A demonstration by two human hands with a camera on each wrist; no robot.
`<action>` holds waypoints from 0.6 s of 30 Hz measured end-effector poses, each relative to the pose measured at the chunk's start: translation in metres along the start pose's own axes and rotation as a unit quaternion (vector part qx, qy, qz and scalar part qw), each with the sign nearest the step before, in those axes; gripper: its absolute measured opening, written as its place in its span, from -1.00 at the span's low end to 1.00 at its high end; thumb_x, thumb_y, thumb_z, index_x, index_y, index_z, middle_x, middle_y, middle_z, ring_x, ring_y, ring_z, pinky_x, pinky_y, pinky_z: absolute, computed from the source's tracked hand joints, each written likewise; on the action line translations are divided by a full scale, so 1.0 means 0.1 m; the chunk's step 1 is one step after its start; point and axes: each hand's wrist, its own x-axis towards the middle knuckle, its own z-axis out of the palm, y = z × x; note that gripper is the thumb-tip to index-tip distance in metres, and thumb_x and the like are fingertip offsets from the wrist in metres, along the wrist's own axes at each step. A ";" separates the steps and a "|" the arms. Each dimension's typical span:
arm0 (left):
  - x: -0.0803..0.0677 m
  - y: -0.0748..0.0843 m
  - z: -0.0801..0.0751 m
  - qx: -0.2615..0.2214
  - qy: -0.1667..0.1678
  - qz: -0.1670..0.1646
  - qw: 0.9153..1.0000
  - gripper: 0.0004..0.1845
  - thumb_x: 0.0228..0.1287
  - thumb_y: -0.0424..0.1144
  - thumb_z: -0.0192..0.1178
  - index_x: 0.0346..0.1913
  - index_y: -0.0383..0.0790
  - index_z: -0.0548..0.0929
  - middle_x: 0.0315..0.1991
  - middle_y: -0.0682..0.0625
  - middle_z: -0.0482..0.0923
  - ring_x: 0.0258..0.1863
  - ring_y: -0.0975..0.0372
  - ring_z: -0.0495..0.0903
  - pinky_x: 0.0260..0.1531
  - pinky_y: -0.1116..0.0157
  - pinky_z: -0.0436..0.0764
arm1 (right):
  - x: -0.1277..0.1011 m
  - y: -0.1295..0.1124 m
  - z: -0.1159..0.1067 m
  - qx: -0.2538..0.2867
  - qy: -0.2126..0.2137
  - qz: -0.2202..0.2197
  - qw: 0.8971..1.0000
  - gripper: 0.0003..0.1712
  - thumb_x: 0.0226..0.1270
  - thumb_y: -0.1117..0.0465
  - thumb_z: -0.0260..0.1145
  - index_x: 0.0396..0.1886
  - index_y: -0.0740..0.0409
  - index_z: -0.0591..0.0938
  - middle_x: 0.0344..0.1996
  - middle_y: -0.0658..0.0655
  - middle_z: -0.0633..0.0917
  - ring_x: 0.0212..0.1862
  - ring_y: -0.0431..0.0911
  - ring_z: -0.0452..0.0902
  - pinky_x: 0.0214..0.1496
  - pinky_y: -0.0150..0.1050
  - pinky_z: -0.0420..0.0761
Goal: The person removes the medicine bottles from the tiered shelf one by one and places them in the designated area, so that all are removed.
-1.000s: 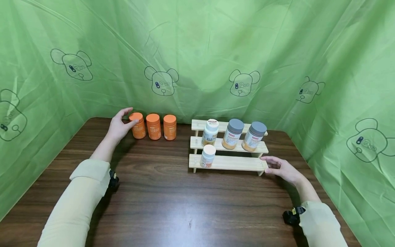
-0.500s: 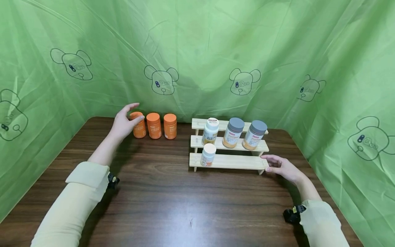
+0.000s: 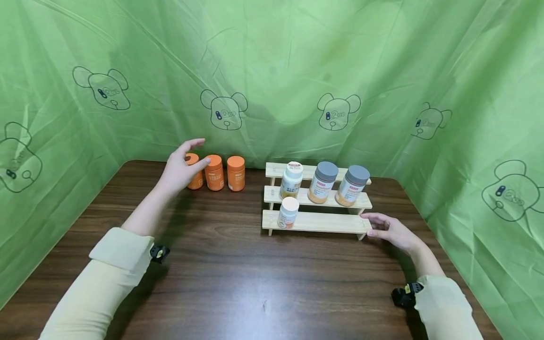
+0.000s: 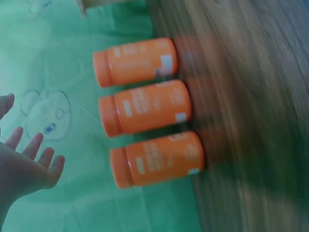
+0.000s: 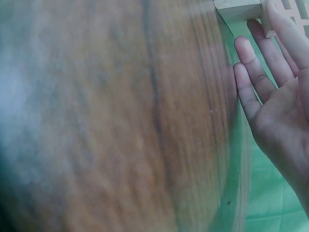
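The left hand [image 3: 183,165] hovers with straight, spread fingers in front of the leftmost of three orange bottles [image 3: 214,172] that stand in a row at the far edge of the dark wooden tabletop [image 3: 238,278], close against the green curtain [image 3: 272,71]. In the head view the hand covers part of the leftmost bottle [image 3: 195,178]; the left wrist view shows the fingers [image 4: 29,162] apart from all three bottles [image 4: 145,110], holding nothing.

To the right of the bottles stands a pale wooden stepped rack [image 3: 316,222] with three tiers. A small white-capped bottle [image 3: 288,212] stands on the lowest step towards its left end. On the middle step stand another white-capped bottle [image 3: 291,180] and two larger grey-capped jars [image 3: 324,182] [image 3: 354,185] side by side (their lower parts look filled with something yellowish).

The right hand [image 3: 388,230] lies low at the right end of the rack's lowest step, its fingers extended and relaxed, the fingertips touching the end of the board. The right wrist view shows those fingers [image 5: 260,72] straight beside the corner of the rack [image 5: 239,8], gripping nothing. Both forearms wear pale yellow sleeves [image 3: 106,278], with a small black device at each wrist.
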 end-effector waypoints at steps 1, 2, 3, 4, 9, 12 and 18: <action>-0.02 0.03 0.01 -0.001 0.000 -0.001 1.000 -0.27 0.20 0.15 0.21 0.37 -0.02 0.29 0.35 -0.05 0.28 0.38 0.06 0.14 0.30 -0.14 0.11 | 0.00 0.00 0.00 0.003 -0.001 -0.001 1.000 -0.39 0.25 0.25 0.32 0.28 0.23 0.38 0.05 -0.01 0.61 -0.01 -0.25 0.56 -0.05 -0.37 0.57; -0.03 0.06 0.01 -0.001 0.001 -0.001 1.000 -0.26 0.19 0.18 0.20 0.37 -0.02 0.29 0.34 -0.05 0.28 0.38 0.07 0.14 0.30 -0.14 0.11 | 0.00 0.00 0.00 0.005 -0.002 -0.002 1.000 -0.39 0.25 0.26 0.32 0.29 0.24 0.38 0.04 -0.03 0.61 -0.01 -0.25 0.56 -0.05 -0.37 0.57; -0.05 0.09 0.02 -0.004 0.003 0.000 1.000 -0.26 0.18 0.19 0.20 0.37 -0.02 0.30 0.33 -0.04 0.30 0.38 0.08 0.15 0.30 -0.13 0.12 | 0.00 0.00 0.01 0.007 -0.003 -0.003 1.000 -0.39 0.25 0.27 0.32 0.29 0.25 0.38 0.03 -0.05 0.61 -0.01 -0.26 0.56 -0.05 -0.37 0.58; -0.06 0.13 0.03 -0.006 0.004 0.002 1.000 -0.27 0.18 0.19 0.20 0.37 -0.02 0.30 0.33 -0.05 0.31 0.37 0.08 0.15 0.30 -0.12 0.12 | 0.00 0.00 0.01 0.010 -0.003 -0.005 1.000 -0.39 0.25 0.28 0.31 0.29 0.25 0.38 0.02 -0.07 0.62 -0.01 -0.26 0.56 -0.06 -0.37 0.58; -0.13 0.29 0.08 -0.026 0.018 0.017 0.999 -0.35 0.20 0.07 0.25 0.33 -0.02 0.36 0.29 -0.04 0.36 0.32 0.11 0.23 0.27 -0.07 0.20 | 0.01 -0.01 0.01 0.014 -0.007 -0.011 1.000 -0.39 0.25 0.30 0.30 0.29 0.27 0.37 0.00 -0.10 0.63 -0.02 -0.26 0.56 -0.07 -0.37 0.59; -0.17 0.38 0.14 -0.038 0.024 0.024 0.999 -0.40 0.21 0.00 0.27 0.30 -0.01 0.39 0.28 -0.02 0.38 0.29 0.14 0.27 0.25 -0.03 0.25 | 0.01 -0.01 0.01 0.011 -0.007 -0.011 1.000 -0.40 0.26 0.30 0.30 0.29 0.26 0.37 0.02 -0.11 0.62 -0.02 -0.27 0.56 -0.07 -0.37 0.58; -0.27 0.56 0.28 -0.062 0.012 0.008 0.998 -0.35 0.16 0.11 0.27 0.31 0.07 0.38 0.31 0.04 0.32 0.30 0.15 0.25 0.23 0.00 0.29 | 0.00 -0.02 0.00 0.003 -0.006 -0.010 1.000 -0.40 0.26 0.28 0.30 0.29 0.26 0.37 0.03 -0.08 0.61 -0.02 -0.26 0.56 -0.07 -0.37 0.58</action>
